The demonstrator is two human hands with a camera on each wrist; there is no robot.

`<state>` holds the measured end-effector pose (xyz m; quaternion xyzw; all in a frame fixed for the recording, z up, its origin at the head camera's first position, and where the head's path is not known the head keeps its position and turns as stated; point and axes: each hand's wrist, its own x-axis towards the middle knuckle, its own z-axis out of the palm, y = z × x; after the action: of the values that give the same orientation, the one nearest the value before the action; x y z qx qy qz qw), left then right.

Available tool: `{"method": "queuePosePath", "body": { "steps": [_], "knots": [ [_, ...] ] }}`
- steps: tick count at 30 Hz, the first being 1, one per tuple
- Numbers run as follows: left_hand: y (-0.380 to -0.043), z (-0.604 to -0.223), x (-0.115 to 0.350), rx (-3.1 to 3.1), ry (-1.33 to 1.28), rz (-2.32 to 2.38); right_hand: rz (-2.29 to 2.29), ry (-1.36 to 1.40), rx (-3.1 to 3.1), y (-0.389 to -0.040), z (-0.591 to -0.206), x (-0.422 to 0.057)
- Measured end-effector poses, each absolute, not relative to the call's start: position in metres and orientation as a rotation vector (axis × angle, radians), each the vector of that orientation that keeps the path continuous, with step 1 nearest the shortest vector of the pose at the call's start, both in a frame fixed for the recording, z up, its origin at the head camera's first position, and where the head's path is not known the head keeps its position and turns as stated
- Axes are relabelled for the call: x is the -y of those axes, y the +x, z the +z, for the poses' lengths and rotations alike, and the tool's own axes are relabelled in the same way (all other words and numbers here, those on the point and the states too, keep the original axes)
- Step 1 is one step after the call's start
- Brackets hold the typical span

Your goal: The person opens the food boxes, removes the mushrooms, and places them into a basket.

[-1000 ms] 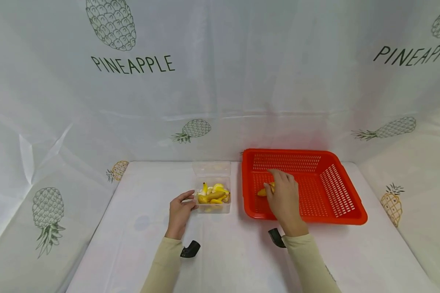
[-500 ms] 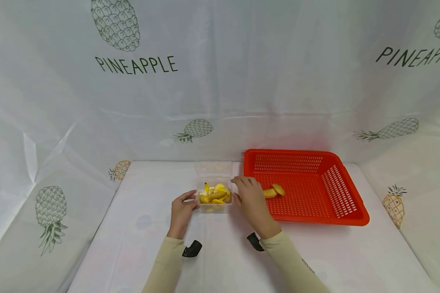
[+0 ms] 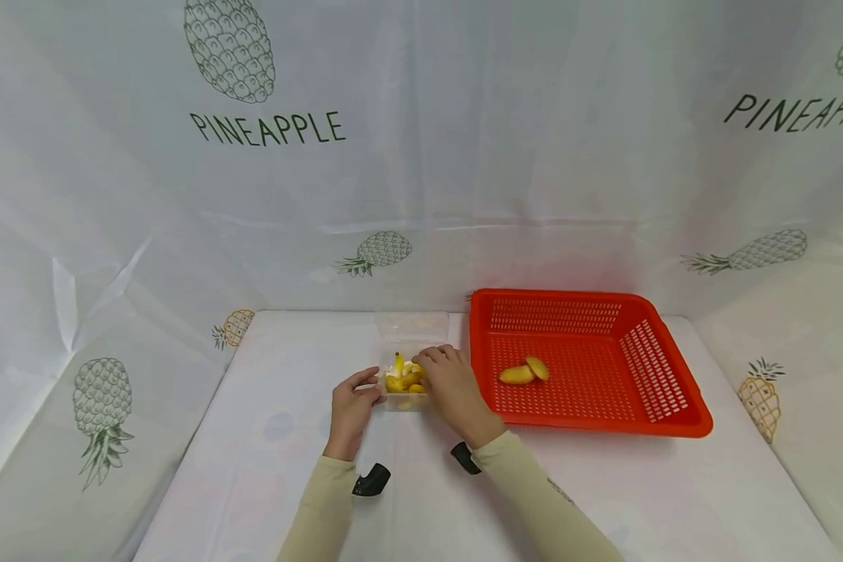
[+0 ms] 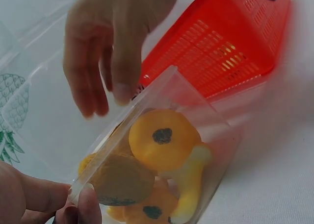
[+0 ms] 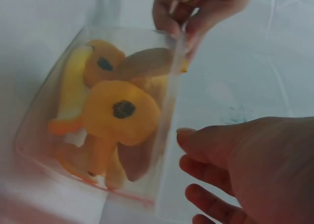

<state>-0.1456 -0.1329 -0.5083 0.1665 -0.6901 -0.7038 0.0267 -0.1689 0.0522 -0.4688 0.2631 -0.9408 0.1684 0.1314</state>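
Observation:
A small clear plastic box (image 3: 406,402), its lid raised at the back, holds several yellow and orange toy pieces (image 4: 164,140); one is banana-like, others have round caps with dark patches. My left hand (image 3: 351,406) pinches the box's rim between thumb and fingers, as the right wrist view also shows. Over the box's right side is my right hand (image 3: 457,394), its fingers loosely bent. In the right wrist view this right hand (image 5: 265,170) has nothing between its fingers and stands apart from the box wall.
A red perforated basket (image 3: 590,425) stands to the right, with a yellow mushroom-shaped piece (image 3: 523,372) at its left side. Black curved parts (image 3: 372,480) sit at both wrists. White cloth printed with pineapples (image 3: 382,250) hangs behind the table.
My right hand has moved left from over the red basket to the clear box. The mushroom-shaped piece stays in the basket. My left hand keeps its place at the box.

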Motion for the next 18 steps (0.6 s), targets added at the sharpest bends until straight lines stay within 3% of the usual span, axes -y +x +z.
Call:
{"method": "queuePosePath", "body": {
  "steps": [18],
  "knots": [
    [-0.144, -0.506, 0.131, 2.157, 0.520, -2.153, 0.524, 0.723, 2.902, -0.187, -0.482, -0.045]
  ]
}}
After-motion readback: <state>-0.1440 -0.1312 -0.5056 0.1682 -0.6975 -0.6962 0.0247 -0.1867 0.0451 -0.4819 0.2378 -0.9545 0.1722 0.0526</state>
